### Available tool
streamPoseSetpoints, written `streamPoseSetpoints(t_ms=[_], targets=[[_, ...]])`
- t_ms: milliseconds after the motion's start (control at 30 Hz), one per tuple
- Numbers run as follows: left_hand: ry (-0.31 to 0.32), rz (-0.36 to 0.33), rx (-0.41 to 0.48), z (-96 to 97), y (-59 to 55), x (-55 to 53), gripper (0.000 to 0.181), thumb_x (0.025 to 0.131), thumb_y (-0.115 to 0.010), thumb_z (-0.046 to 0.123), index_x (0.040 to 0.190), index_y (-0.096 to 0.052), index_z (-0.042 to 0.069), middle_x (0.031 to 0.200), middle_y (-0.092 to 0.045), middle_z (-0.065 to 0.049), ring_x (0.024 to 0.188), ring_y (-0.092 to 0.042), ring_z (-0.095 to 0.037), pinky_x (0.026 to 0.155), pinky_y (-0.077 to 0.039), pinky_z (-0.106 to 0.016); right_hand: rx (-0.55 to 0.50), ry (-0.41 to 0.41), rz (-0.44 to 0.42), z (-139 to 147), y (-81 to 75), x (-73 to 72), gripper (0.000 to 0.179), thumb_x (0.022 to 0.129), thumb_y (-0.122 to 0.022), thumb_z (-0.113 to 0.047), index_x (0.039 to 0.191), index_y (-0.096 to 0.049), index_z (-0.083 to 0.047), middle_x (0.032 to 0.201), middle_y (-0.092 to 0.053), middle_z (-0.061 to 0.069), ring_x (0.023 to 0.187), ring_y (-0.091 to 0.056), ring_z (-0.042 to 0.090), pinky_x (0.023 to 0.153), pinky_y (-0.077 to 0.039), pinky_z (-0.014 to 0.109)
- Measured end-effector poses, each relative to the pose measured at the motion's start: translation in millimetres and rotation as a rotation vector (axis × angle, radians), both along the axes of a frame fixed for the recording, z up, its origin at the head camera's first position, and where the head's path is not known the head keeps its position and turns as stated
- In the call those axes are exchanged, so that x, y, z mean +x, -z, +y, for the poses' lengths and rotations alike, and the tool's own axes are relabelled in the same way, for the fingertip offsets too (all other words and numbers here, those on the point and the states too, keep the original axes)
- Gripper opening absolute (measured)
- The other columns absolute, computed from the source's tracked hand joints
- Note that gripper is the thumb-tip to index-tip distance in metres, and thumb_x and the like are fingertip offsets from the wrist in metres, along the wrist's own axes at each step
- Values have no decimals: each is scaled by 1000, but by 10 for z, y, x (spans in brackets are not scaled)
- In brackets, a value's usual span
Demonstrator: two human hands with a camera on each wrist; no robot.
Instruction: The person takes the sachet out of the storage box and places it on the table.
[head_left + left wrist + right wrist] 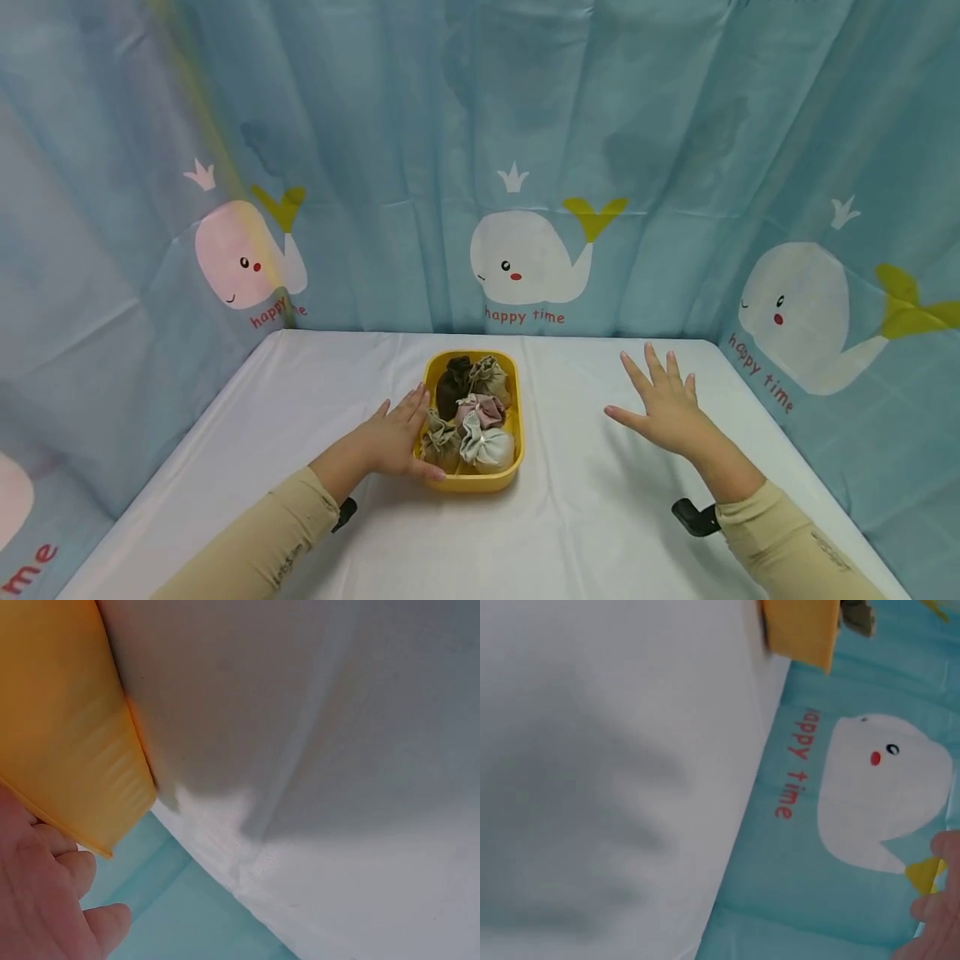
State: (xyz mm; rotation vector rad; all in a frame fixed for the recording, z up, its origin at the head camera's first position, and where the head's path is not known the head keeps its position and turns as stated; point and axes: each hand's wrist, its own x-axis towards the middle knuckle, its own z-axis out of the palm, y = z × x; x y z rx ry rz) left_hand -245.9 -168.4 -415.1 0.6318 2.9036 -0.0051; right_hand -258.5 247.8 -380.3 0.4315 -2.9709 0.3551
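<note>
A yellow tray (518,425) stands on the white table, holding several small tied cloth bags. Among them are a dark brown bag (450,392), a pink bag (482,410) and, at the front right, a white bag (489,450). My left hand (392,437) is at the tray's left side with fingers extended along the rim and the thumb at its front left corner. In the left wrist view, fingers (79,870) lie close to the tray's yellow wall (90,765). Over the table's right side, my right hand (667,414) hovers with spread fingers, holding nothing.
A white cloth (585,533) covers the table. Blue curtains (420,167) printed with whales hang behind it and along both sides. Black straps or mounts (696,517) show at the wrists.
</note>
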Motion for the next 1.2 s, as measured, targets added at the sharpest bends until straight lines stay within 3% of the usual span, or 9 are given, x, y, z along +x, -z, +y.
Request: streamPoseSetpoints(t_ms=[233, 400, 667, 933, 1200], targets=[[0, -5, 11, 1, -15, -6, 133, 54, -37, 92, 146, -5, 2, 153, 2, -13, 140, -3, -26, 107, -14, -55, -101, -56, -16, -205, -42, -78, 95, 79, -50, -68, 149, -9, -18, 152, 7, 18, 134, 18, 40, 101, 0, 66], [-1, -8, 13, -2, -5, -29, 132, 55, -39, 91, 146, -4, 2, 153, 2, -14, 140, -3, -27, 107, -14, -55, -178, -81, -31, -428, -101, -99, 96, 77, -56, -65, 149, -9, -22, 153, 4, 15, 136, 12, 40, 98, -12, 68], [-13, -27, 11, -5, 24, -49, 134, 52, -38, 92, 147, -4, 3, 153, 4, -12, 140, -2, -26, 107, -13, -55, -307, -166, -162, -780, -191, -89, 92, 77, -63, -57, 148, -11, -29, 154, -2, 8, 139, 2, 34, 102, -15, 63], [-15, -34, -5, 7, -10, -20, 133, 53, -38, 91, 147, -4, 3, 153, 4, -13, 140, -2, -26, 107, -14, -55, -354, -263, -216, -1137, -227, -111, 83, 81, -61, -54, 147, -18, -29, 153, -11, 3, 139, -10, 27, 105, -19, 56], [-7, -24, -11, 12, -17, -16, 133, 53, -37, 91, 146, -5, 2, 153, 3, -13, 140, -2, -27, 107, -15, -55, -357, -383, -268, -1401, -244, -140, 62, 86, -64, -31, 141, -38, -21, 145, -33, 2, 134, -27, 23, 104, -29, 48]])
